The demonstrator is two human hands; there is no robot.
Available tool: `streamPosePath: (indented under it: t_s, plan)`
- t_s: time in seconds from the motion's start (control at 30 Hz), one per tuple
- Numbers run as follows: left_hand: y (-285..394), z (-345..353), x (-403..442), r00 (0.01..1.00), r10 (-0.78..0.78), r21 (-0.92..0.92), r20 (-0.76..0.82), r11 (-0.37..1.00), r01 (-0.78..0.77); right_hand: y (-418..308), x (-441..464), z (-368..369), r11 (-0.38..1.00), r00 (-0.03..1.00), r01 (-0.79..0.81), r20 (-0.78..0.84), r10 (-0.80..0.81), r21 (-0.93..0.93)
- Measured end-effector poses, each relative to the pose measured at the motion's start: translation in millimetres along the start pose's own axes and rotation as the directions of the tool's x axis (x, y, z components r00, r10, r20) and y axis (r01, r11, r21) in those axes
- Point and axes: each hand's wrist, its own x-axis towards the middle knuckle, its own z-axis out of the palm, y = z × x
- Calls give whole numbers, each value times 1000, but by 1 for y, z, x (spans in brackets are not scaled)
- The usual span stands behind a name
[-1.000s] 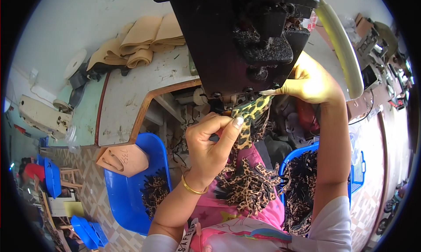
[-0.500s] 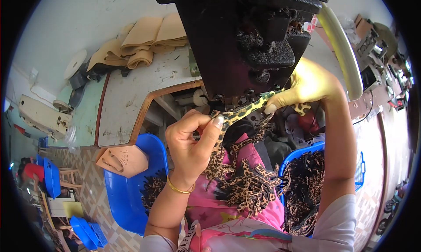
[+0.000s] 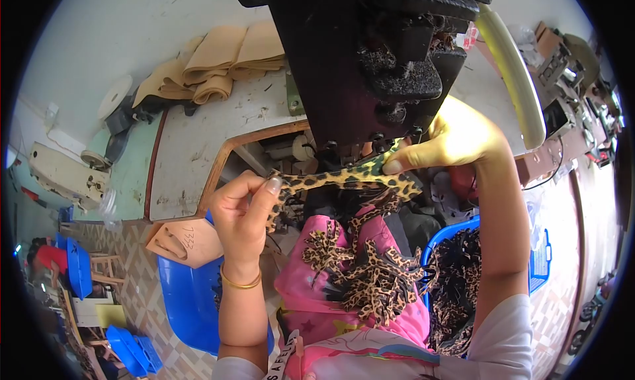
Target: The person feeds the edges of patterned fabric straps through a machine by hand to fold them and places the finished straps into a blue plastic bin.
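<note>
A leopard-print fabric strip (image 3: 331, 177) stretches between both hands, just below the black sewing machine head (image 3: 317, 62). Its left end is pinched between thumb and fingers of my left hand (image 3: 243, 211), and a short piece hangs below them. My right hand (image 3: 446, 138), brightly lit, pinches the other end with the thumb on top; its fingertips are partly hidden behind the machine. On the pink cloth (image 3: 301, 267) over my lap lies a pile of leopard-print pieces (image 3: 380, 281), some showing a dark side.
At right, a blue basket (image 3: 426, 248) holds more leopard-print pieces; a blue plastic tub (image 3: 188, 307) stands at left with a marked cardboard piece (image 3: 185, 242) on its edge. Tan material rolls (image 3: 218, 56) lie on the worktable (image 3: 188, 155). A person (image 3: 49, 261) sits far left.
My left hand has moved left, away from the machine, drawing the strip out nearly straight. My right hand has shifted slightly left. More of the pink cloth shows.
</note>
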Motion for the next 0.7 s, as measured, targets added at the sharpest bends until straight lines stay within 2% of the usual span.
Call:
streamPosePath:
  t_s: [0.07, 0.1, 0.13, 0.2, 0.23, 0.27, 0.3, 0.33, 0.4, 0.57, 0.7]
  plan:
    - [-1, -1, 1, 996, -37, 15, -86, 999, 38, -1, 3, 5, 995, 1000, -5, -30, 2, -96]
    - [-1, 8, 2, 962, 75, 148, -261, 988, -37, -4, 3, 10, 997, 998, 33, -58, -37, -73]
    - [-3, 9, 1, 924, 269, 340, -272, 925, -169, -5, 3, 16, 992, 987, 100, -122, -109, -82]
    - [-8, 10, -2, 767, 615, 679, -180, 643, -356, -6, 3, 27, 966, 936, 225, -247, -250, -126]
    - [-3, 21, -13, 876, 458, 534, -150, 784, -318, -6, 3, 30, 961, 924, 248, -269, -272, -121]
    - [-6, 28, -18, 944, 331, 407, -13, 864, -298, -7, 3, 32, 959, 922, 244, -272, -276, -144]
    - [0, 47, -21, 995, 85, 152, 46, 984, -91, -8, 2, 34, 956, 920, 240, -274, -279, -167]
    - [-4, 58, -26, 987, -120, -62, 109, 990, 128, -10, 1, 32, 951, 926, 214, -263, -271, -224]
    - [3, 68, -23, 961, -227, -199, 160, 946, 257, -15, -1, 32, 941, 920, 180, -289, -264, -288]
    - [-2, 66, -21, 995, -71, -161, 75, 983, 83, -7, -8, 33, 929, 932, 9, -334, -142, -369]
    - [-2, 60, -18, 999, 41, -105, 27, 994, -38, -2, -9, 33, 949, 929, 66, -329, -171, -308]
